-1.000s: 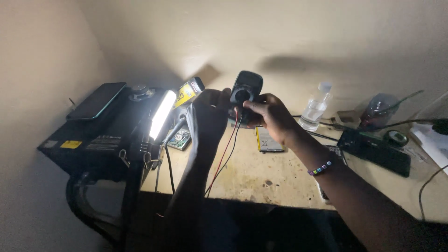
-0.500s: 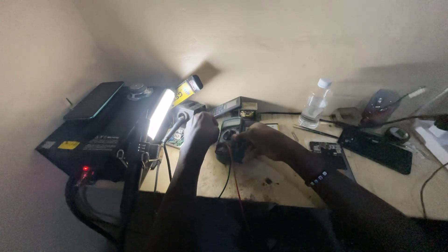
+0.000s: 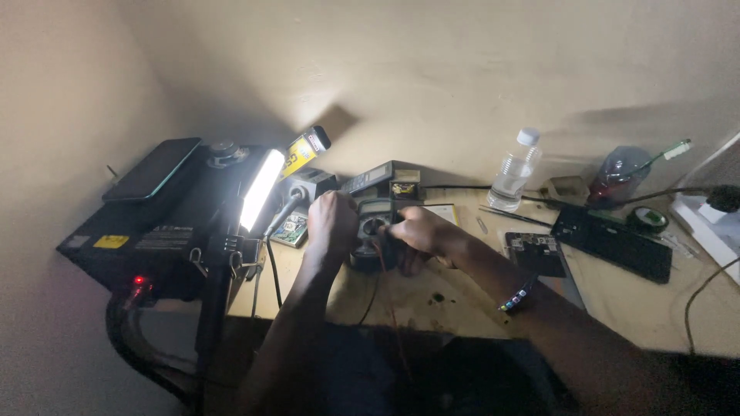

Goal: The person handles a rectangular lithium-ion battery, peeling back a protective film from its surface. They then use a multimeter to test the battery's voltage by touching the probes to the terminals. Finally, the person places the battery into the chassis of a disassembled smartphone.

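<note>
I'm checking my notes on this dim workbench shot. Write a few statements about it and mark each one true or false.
1. Both hands, left hand and right hand, are on the multimeter on the table. True.
2. The water bottle lies on its side. False: it stands upright near the wall.
3. A phone rests on top of the black box at the left. True.
4. The lamp is switched off. False: it glows brightly.
5. The right wrist is bare. False: it wears a beaded bracelet.
</note>
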